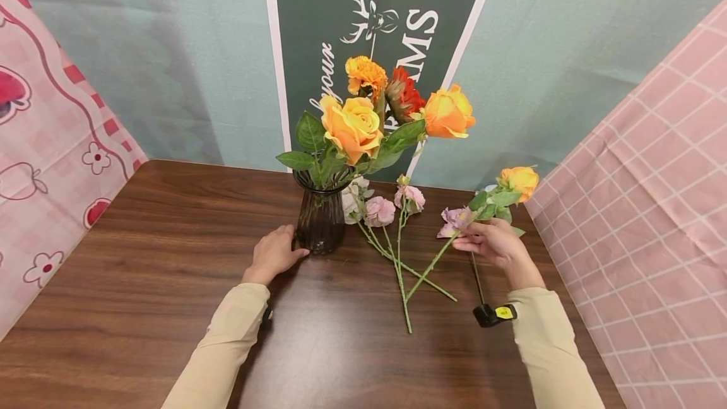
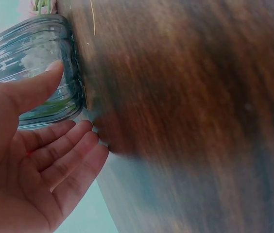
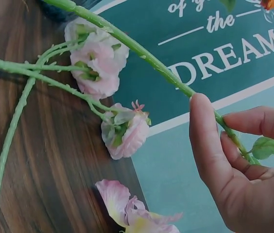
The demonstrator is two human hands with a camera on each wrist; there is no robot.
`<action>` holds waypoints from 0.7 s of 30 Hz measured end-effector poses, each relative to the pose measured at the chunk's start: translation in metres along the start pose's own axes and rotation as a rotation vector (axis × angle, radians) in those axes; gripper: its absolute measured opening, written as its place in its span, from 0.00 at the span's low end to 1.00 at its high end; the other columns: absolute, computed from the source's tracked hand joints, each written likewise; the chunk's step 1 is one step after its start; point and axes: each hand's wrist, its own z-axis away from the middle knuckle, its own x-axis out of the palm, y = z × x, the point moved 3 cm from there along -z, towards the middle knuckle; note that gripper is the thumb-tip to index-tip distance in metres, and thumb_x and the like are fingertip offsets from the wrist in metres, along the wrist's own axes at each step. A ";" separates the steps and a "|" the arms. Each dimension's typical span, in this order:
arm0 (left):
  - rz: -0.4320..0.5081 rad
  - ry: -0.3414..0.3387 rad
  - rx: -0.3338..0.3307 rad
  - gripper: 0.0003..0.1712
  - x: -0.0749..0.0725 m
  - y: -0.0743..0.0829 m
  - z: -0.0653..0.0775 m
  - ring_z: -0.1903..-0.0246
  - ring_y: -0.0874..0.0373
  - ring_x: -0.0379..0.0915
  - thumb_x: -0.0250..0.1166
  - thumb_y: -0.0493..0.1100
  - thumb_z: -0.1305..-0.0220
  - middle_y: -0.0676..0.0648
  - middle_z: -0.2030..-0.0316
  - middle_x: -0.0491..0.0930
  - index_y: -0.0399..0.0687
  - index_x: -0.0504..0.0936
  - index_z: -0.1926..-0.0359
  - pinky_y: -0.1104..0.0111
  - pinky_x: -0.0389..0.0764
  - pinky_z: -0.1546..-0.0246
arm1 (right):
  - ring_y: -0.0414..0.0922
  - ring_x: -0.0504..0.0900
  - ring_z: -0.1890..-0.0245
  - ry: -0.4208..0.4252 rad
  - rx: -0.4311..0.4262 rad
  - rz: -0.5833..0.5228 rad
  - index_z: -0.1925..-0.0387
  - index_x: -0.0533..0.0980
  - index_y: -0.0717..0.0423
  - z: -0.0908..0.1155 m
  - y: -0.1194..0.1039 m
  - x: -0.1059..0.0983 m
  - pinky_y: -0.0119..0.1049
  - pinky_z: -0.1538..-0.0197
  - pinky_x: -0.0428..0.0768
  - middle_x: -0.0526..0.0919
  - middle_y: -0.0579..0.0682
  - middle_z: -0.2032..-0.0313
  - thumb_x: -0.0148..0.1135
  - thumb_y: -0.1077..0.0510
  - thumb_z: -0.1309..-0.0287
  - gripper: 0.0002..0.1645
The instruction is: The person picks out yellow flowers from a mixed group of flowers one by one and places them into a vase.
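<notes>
A dark ribbed glass vase (image 1: 321,219) stands upright on the table, holding yellow-orange roses (image 1: 353,128), an orange carnation-like flower (image 1: 366,76) and a red flower (image 1: 404,94). My left hand (image 1: 274,252) lies beside its base, the thumb against the glass (image 2: 27,73) and the fingers fairly straight along the tabletop. Over the table's right side, my right hand (image 1: 493,245) pinches the green stem (image 3: 142,52) of a yellow rose (image 1: 519,183) between thumb and fingers. The stem slants down to the left, its bloom beyond the hand.
Pale pink flowers (image 1: 379,211) with crossing stems lie right of the vase. A purple-pink flower (image 1: 456,221) lies near the right hand. A black object with a yellow label (image 1: 494,314) is by the right wrist. Patterned cloths (image 1: 653,219) hang around the wooden table (image 1: 142,308).
</notes>
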 end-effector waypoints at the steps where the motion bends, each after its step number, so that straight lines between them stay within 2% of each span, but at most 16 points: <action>1: 0.001 0.000 0.002 0.35 0.000 0.000 0.000 0.51 0.36 0.69 0.65 0.51 0.45 0.33 0.47 0.71 0.29 0.69 0.45 0.48 0.70 0.54 | 0.49 0.83 0.71 -0.009 -0.004 -0.015 0.64 0.62 0.73 0.000 0.000 0.001 0.39 0.61 0.80 0.77 0.59 0.73 0.37 0.75 0.41 0.05; 8: 0.011 0.000 0.002 0.34 0.001 -0.001 0.001 0.52 0.37 0.70 0.65 0.52 0.45 0.33 0.48 0.71 0.30 0.70 0.46 0.48 0.71 0.56 | 0.52 0.83 0.70 -0.066 -0.018 -0.127 0.65 0.65 0.70 -0.001 0.007 0.008 0.42 0.59 0.79 0.80 0.63 0.73 0.37 0.77 0.40 0.08; 21: 0.010 0.002 0.006 0.34 0.000 0.001 0.001 0.53 0.36 0.70 0.65 0.51 0.45 0.33 0.49 0.72 0.30 0.70 0.46 0.48 0.71 0.56 | 0.54 0.83 0.67 -0.086 -0.002 -0.273 0.72 0.75 0.70 -0.004 0.011 0.010 0.42 0.58 0.79 0.81 0.65 0.71 0.36 0.76 0.38 0.19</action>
